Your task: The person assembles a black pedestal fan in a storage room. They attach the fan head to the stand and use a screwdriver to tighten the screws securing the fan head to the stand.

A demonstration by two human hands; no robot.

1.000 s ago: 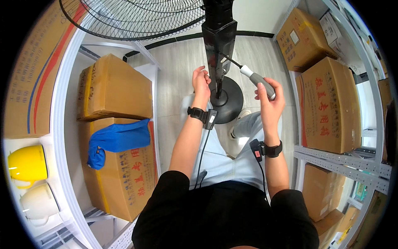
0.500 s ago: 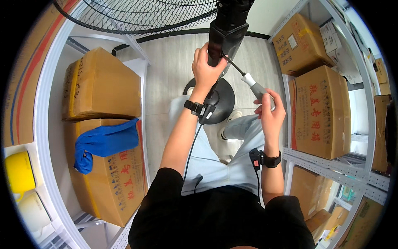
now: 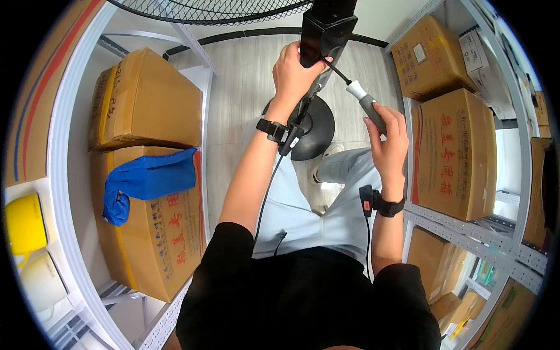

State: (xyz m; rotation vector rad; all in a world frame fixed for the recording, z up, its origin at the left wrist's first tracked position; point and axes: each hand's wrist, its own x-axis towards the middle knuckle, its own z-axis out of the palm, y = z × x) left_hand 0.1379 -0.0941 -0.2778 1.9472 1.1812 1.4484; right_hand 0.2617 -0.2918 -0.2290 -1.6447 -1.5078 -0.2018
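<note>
A black pedestal fan stands in front of me, with its control housing [image 3: 330, 36] on the upright pole and its round base [image 3: 318, 131] on the floor. My left hand [image 3: 293, 76] is closed around the lower part of that housing, its thumb at the near side. In my right hand [image 3: 389, 139] is a screwdriver [image 3: 363, 96] with a grey and white handle, held between thumb and fingers. Its dark shaft slants up and left to the housing beside my left thumb. Whether the tip sits in a screw is hidden.
The fan's wire cage [image 3: 233, 13] overhangs the upper left. Shelves on both sides hold cardboard boxes [image 3: 153, 96], [image 3: 446, 154]. A blue cloth [image 3: 153, 179] drapes over a left box; a yellow mug [image 3: 26, 227] and a white mug [image 3: 44, 280] stand at far left.
The whole view has shifted, so the fan and shelves sit a little higher in the picture. My right hand's fingers have turned slightly on the screwdriver handle. My left hand keeps its hold.
</note>
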